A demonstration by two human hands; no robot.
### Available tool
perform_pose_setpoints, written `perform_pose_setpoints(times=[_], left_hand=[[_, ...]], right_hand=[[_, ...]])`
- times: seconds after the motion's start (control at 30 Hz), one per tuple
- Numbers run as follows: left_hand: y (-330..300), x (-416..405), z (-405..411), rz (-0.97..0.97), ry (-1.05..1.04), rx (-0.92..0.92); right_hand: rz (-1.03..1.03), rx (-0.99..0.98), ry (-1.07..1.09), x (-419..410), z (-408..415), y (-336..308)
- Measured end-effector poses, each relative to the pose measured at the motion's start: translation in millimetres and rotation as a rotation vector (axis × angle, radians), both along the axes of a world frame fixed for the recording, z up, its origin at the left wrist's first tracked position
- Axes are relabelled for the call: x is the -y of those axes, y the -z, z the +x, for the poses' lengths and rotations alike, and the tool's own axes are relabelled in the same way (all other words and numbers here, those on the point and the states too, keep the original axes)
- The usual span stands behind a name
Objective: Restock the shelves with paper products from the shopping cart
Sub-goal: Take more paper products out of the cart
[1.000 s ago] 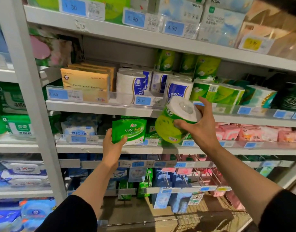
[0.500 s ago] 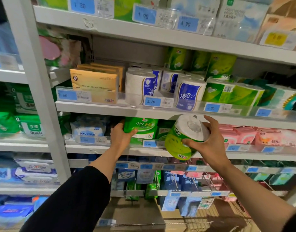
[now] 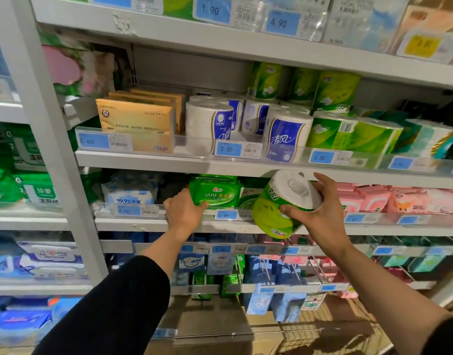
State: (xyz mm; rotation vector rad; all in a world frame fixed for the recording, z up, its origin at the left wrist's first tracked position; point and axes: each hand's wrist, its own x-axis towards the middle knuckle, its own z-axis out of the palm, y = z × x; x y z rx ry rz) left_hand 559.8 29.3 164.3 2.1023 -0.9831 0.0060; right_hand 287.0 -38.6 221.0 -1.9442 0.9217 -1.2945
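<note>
The toilet roll [image 3: 286, 203] has glossy green plastic film around it, and the end face is soft matt white paper with a clear shiny bit over the core. Just left of that roll, the green wipes pack [image 3: 215, 194] is slick, shiny plastic too. The shelf [image 3: 169, 162] above the roll looks like painted metal, smooth and matt grey-white, with a clear plastic strip along the front. Above-left of the roll, the tan tissue packs [image 3: 135, 121] have a duller, papery-looking wrap. The sleeve [image 3: 117, 311] below is matt black cloth.
</note>
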Motion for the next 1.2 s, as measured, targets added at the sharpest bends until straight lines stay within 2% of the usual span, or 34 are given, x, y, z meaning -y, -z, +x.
perform_pose_setpoints(times=[0.07, 0.13, 0.2, 0.27, 0.33, 0.4, 0.47, 0.57, 0.73, 0.83, 0.9, 1.03, 1.1, 1.2], left_hand=[[7.2, -2.7, -18.3, -0.115, -0.063, 0.012], [12.0, -6.6, -47.3, -0.373, -0.089, 0.009], [7.4, -10.7, -78.9, -0.618, -0.03, 0.075], [-2.2, -12.3, -104.1, -0.705, 0.086, 0.113], [-17.9, -10.9, -122.9, -0.647, 0.307, -0.038], [-31.5, -4.2, -139.0, -0.505, 0.577, -0.167], [-43.4, 5.7, -153.6, -0.397, 0.682, -0.13], [-63.3, 20.4, -172.8, -0.333, 0.711, -0.079], [-98.3, 46.0, -203.9, -0.401, 0.605, 0.074], [-122.6, 63.0, -212.7, -0.488, 0.598, -0.065], [-139.9, 73.0, -219.5, -0.524, 0.608, -0.085], [-162.3, 88.9, -225.6, -0.522, 0.698, 0.042], [-161.9, 96.1, -216.8, -0.524, 0.634, 0.278], [-141.6, 111.3, -189.4, -0.556, 0.394, 0.624]], right_hand=[[0.02, 0.032, 0.005, -0.8, 0.3, -1.7], [0.036, 0.062, 0.005, -2.1, -2.2, -4.2], [0.041, 0.077, 0.008, -3.3, -6.7, -7.6], [0.045, 0.095, 0.001, -2.9, -11.7, -11.0], [0.051, 0.115, -0.003, -1.0, -16.5, -13.5], [0.041, 0.132, 0.0, 0.4, -21.0, -18.0], [0.037, 0.162, -0.002, 2.1, -27.0, -24.9], [0.034, 0.223, 0.01, 7.0, -40.3, -38.8], [-0.017, 0.288, 0.071, 14.0, -64.2, -71.5], [0.048, 0.351, -0.02, 23.5, -78.6, -87.8], [0.101, 0.358, -0.095, 34.8, -84.9, -94.7], [0.09, 0.401, -0.064, 57.9, -91.2, -112.1], [0.094, 0.434, -0.04, 70.5, -94.5, -121.1], [0.086, 0.406, 0.008, 91.0, -97.2, -126.8]])
